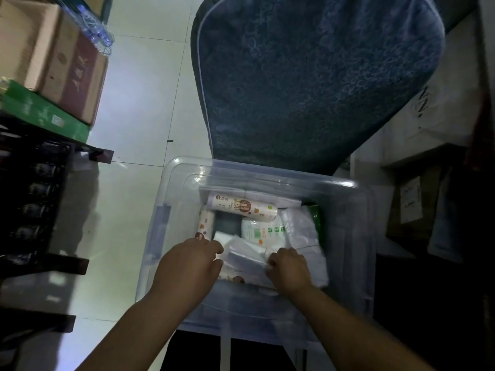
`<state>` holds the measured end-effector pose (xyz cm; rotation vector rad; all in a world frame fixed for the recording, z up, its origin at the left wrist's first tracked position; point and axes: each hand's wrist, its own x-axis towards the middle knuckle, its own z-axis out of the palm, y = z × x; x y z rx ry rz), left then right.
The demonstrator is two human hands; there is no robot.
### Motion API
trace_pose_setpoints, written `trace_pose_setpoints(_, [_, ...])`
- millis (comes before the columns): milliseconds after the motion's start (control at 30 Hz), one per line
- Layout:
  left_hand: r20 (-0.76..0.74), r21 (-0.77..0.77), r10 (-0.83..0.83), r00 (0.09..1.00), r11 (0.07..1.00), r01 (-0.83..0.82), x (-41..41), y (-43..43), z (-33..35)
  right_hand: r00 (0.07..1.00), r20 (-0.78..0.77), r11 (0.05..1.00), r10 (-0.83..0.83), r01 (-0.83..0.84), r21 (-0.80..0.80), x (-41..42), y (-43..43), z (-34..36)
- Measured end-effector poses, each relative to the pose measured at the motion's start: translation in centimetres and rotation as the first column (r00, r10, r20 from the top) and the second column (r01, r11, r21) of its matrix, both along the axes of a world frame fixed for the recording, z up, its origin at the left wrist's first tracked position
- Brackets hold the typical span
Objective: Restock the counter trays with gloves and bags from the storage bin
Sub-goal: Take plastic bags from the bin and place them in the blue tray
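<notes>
Fingers of my left hand (190, 261) are curled and pinch the left edge of a clear plastic packet (242, 254). My right hand (288, 269) grips its right edge with bent fingers. If it holds gloves or bags, I cannot tell. The packet is inside the storage bin (174, 178), at the near side, on top of other packs. Behind it a printed roll (241, 208) lies across, a second roll (206, 223) is at the left, and a green pack (316, 220) at the right. The bin stands on the tiled floor (134, 103), before a blue cushion (308, 76).
</notes>
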<state>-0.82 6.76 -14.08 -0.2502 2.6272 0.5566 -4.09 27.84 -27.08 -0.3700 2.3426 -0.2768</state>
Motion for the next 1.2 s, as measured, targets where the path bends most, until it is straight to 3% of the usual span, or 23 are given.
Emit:
trace_pose_setpoints(67, [0.044,0.004,0.001,0.999,1.000,-0.001,0.4,-0.3,0.0,0.966,0.079,0.953,-0.247,0.257,-0.162,-0.5,-0.6,1.7])
trace_pose_setpoints(133, [0.108,0.016,0.019,0.994,1.000,-0.021,0.7,-0.5,-0.1,0.862,0.250,0.796,-0.441,0.505,-0.334,-1.1,-1.5,3.7])
trace_pose_setpoints(200, [0.148,0.054,0.084,0.985,0.994,-0.093,0.5,-0.4,-0.5,0.757,0.407,0.606,-0.511,0.653,-0.454,-1.5,-2.5,5.9])
trace_pose_setpoints(267, [0.181,0.187,0.250,0.951,0.941,-0.283,-0.3,0.1,-0.6,0.693,0.514,0.473,-0.506,0.721,-0.507,-1.8,-3.7,7.7])
trace_pose_setpoints(300, [0.219,0.309,0.354,0.909,0.859,-0.408,-0.9,0.4,-0.5,0.667,0.564,0.413,-0.487,0.745,-0.524,-1.8,-4.2,8.4])
trace_pose_setpoints(400, [0.385,0.584,0.557,0.736,0.470,-0.662,-2.7,1.0,0.3,0.562,0.719,0.230,-0.408,0.826,-0.515,-1.6,-5.2,9.8])
trace_pose_setpoints(467, [0.412,0.598,0.608,0.679,0.382,-0.705,-3.4,1.1,0.8,0.517,0.761,0.194,-0.391,0.855,-0.481,-1.1,-5.4,10.2])
trace_pose_setpoints(600, [0.309,0.528,0.658,0.687,0.482,-0.699,-3.8,1.3,1.0,0.488,0.663,0.240,-0.568,0.868,-0.434,-1.0,-4.4,9.1])
trace_pose_setpoints(700, [0.200,0.447,0.676,0.709,0.581,-0.680,-3.8,1.0,0.5,0.588,0.263,0.499,-0.765,0.799,-0.335,-1.4,-1.3,6.5])
trace_pose_setpoints(800, [0.129,0.385,0.680,0.722,0.637,-0.668,-3.6,0.3,-0.4,0.678,0.015,0.665,-0.735,0.725,-0.180,-2.0,2.7,3.1])
trace_pose_setpoints(933, [0.112,0.340,0.650,0.752,0.686,-0.644,-3.3,-0.2,-1.8,0.825,0.006,0.825,-0.565,0.565,0.007,-2.8,4.6,-2.0])
trace_pose_setpoints(1033, [0.118,0.309,0.633,0.765,0.709,-0.634,-3.1,-0.2,-3.0,0.739,-0.031,0.732,-0.673,0.671,0.117,-2.8,3.6,-4.8])
trace_pose_setpoints(1133, [0.131,0.326,0.646,0.752,0.688,-0.648,-2.9,-0.1,-3.8,0.738,0.027,0.738,-0.674,0.671,0.076,-2.6,2.4,-5.4])
trace_pose_setpoints(1200, [0.140,0.343,0.658,0.740,0.669,-0.659,-2.6,-0.1,-4.1,0.771,-0.026,0.765,-0.636,0.635,0.105,-2.6,1.6,-5.4])
